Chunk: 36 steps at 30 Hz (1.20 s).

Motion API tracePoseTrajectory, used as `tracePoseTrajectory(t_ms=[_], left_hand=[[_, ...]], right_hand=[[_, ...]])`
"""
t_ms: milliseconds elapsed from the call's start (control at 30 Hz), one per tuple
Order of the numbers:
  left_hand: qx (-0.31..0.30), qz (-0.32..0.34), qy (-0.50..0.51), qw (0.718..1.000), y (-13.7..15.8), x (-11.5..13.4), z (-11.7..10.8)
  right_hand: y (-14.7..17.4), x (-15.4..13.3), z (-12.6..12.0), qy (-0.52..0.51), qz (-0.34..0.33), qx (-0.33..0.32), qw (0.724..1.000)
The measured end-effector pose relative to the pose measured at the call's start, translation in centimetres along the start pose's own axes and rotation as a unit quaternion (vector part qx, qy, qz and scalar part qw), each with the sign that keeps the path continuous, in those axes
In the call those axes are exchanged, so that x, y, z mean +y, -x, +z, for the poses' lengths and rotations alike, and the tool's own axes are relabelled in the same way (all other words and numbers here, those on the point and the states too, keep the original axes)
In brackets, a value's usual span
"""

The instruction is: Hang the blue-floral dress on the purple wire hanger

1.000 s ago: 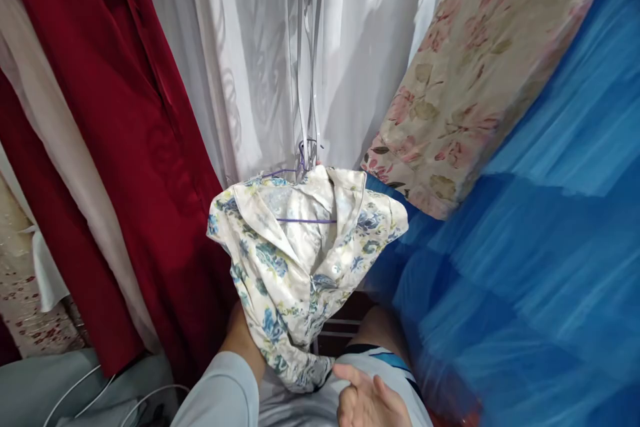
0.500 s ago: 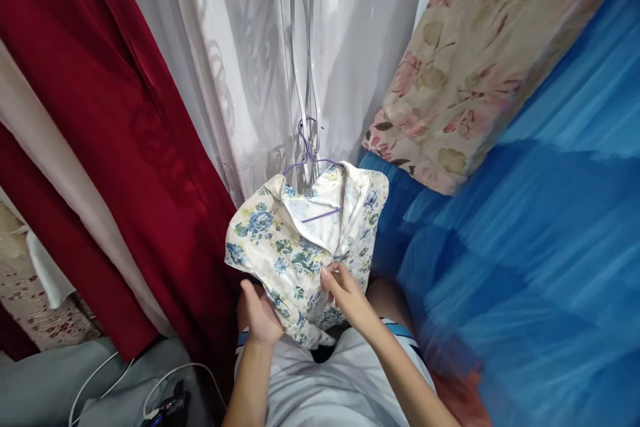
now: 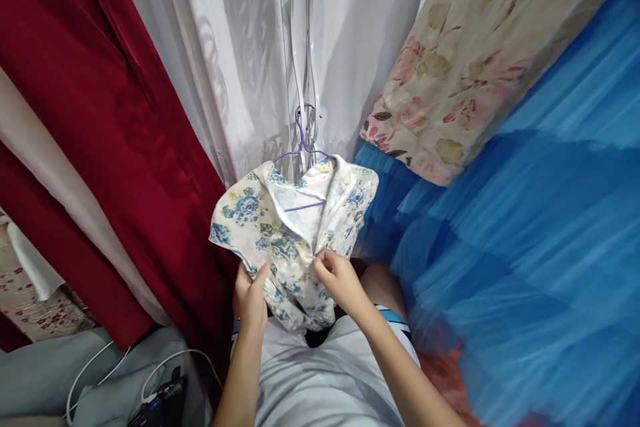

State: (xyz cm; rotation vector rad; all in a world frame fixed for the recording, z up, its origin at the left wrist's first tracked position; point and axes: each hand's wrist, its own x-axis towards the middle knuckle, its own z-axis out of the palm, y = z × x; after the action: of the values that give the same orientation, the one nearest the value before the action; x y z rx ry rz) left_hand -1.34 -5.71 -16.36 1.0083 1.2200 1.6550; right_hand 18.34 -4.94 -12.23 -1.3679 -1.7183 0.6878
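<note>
A white shirt with blue flowers [image 3: 287,240] hangs by its shoulders on a purple hanger [image 3: 303,147] in front of me. The hanger's hook is caught on white straps [image 3: 311,67]. My left hand [image 3: 253,297] grips the shirt's left side edge, thumb in front and fingers partly hidden behind the cloth. At the bottom of the neck opening, my right hand [image 3: 337,277] pinches the shirt's front edge between thumb and fingers. The lower part of the shirt hangs bunched above my lap.
Red curtain-like cloth [image 3: 150,127] hangs on the left, white curtain [image 3: 240,47] behind. A beige floral cloth [image 3: 445,80] and blue tulle [image 3: 540,247] hang on the right. At lower left, a white cable [image 3: 180,352] and a black device [image 3: 163,400] lie on grey padding [image 3: 45,373].
My left hand has closed its thumb onto the shirt's side edge. My right hand stays pinched at the front, and shirt and hanger have shifted slightly left and up in view.
</note>
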Motion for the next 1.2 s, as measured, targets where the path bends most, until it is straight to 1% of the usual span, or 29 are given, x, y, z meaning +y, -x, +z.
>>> tracePoseTrajectory(t_ms=[33,67,100,133,167,200,233,267,300,333,367,400,433,467,500,533,567,600,633,700,767,800,867,933,1000,1067,1133,1200], left_hand=[[0.109,0.056,0.01,0.992,-0.3,-0.9,0.2],[0.21,0.109,0.025,0.971,-0.3,-1.9,0.6],[0.27,0.138,0.038,0.952,-0.1,-2.9,1.2],[0.277,0.133,0.047,0.95,0.4,-4.0,2.1],[0.242,0.095,0.067,0.963,1.2,-4.8,3.2],[0.169,0.028,0.102,0.98,2.2,-5.5,4.4],[0.076,-0.058,0.148,0.984,3.4,-5.9,5.8],[-0.036,-0.151,0.201,0.967,4.6,-6.0,7.1],[-0.142,-0.236,0.247,0.929,5.8,-5.8,8.4],[-0.232,-0.302,0.285,0.88,6.7,-5.2,9.6],[-0.304,-0.347,0.316,0.829,7.5,-4.4,10.6],[-0.353,-0.371,0.343,0.787,8.0,-3.3,11.4],[-0.385,-0.381,0.37,0.755,8.3,-2.3,12.1],[-0.402,-0.382,0.399,0.73,8.4,-1.2,12.5],[-0.408,-0.38,0.426,0.713,8.5,-0.3,12.8],[-0.41,-0.379,0.447,0.699,8.4,0.4,12.9],[-0.409,-0.385,0.458,0.689,8.3,0.8,12.9],[-0.404,-0.394,0.459,0.686,8.2,0.9,12.8],[-0.398,-0.402,0.452,0.689,8.1,0.9,12.7],[-0.373,-0.406,0.437,0.711,8.0,0.3,12.4],[-0.352,-0.392,0.438,0.728,8.0,-0.2,12.2],[-0.355,-0.383,0.442,0.729,8.0,-0.4,12.2],[-0.389,-0.371,0.446,0.716,8.5,-0.5,12.2],[-0.431,-0.366,0.437,0.699,9.2,-0.6,12.2],[-0.448,-0.359,0.426,0.699,9.7,-0.9,12.2],[-0.433,-0.35,0.423,0.715,9.9,-1.6,12.2],[-0.409,-0.344,0.421,0.733,9.7,-2.4,12.2],[-0.393,-0.353,0.411,0.743,9.2,-3.0,12.0]], right_hand=[[0.0,-0.5,-0.5,0.095,-0.008,-0.021,0.995],[-0.1,-1.2,-1.0,0.187,-0.017,-0.045,0.981],[-0.3,-2.0,-1.3,0.268,-0.027,-0.068,0.961],[-0.5,-2.9,-1.5,0.332,-0.039,-0.09,0.938],[-0.8,-3.7,-1.6,0.377,-0.051,-0.111,0.918],[-1.0,-4.6,-1.6,0.406,-0.062,-0.131,0.903],[-1.3,-5.3,-1.4,0.421,-0.071,-0.147,0.892],[-1.5,-5.9,-1.3,0.427,-0.077,-0.159,0.887],[-1.7,-6.3,-1.1,0.426,-0.08,-0.163,0.886],[-1.7,-6.6,-1.0,0.417,-0.081,-0.159,0.891],[-1.7,-6.7,-0.8,0.399,-0.08,-0.15,0.901],[-1.5,-6.6,-0.7,0.364,-0.077,-0.139,0.918],[-1.2,-6.3,-0.6,0.309,-0.067,-0.129,0.94],[-0.9,-5.9,-0.4,0.233,-0.05,-0.118,0.964],[-0.5,-5.4,-0.1,0.142,-0.03,-0.104,0.984],[0.0,-4.9,0.2,0.04,-0.011,-0.085,0.996],[0.3,-4.4,0.6,-0.062,0.007,-0.06,0.996],[0.6,-4.0,1.1,-0.155,0.022,-0.036,0.987],[0.8,-3.6,1.6,-0.235,0.037,-0.017,0.971],[0.9,-3.1,2.6,-0.35,0.069,-0.002,0.934],[0.6,-2.9,3.1,-0.417,0.103,0.006,0.903],[0.5,-2.9,3.2,-0.439,0.118,0.011,0.891],[0.3,-2.8,3.2,-0.464,0.134,0.011,0.876],[0.4,-2.7,3.0,-0.453,0.131,0.003,0.882],[0.7,-2.6,3.1,-0.425,0.113,0.008,0.898],[1.0,-2.4,3.3,-0.412,0.099,0.016,0.906],[1.1,-2.3,3.6,-0.415,0.093,0.021,0.905],[1.1,-2.4,3.7,-0.413,0.09,0.027,0.906]])
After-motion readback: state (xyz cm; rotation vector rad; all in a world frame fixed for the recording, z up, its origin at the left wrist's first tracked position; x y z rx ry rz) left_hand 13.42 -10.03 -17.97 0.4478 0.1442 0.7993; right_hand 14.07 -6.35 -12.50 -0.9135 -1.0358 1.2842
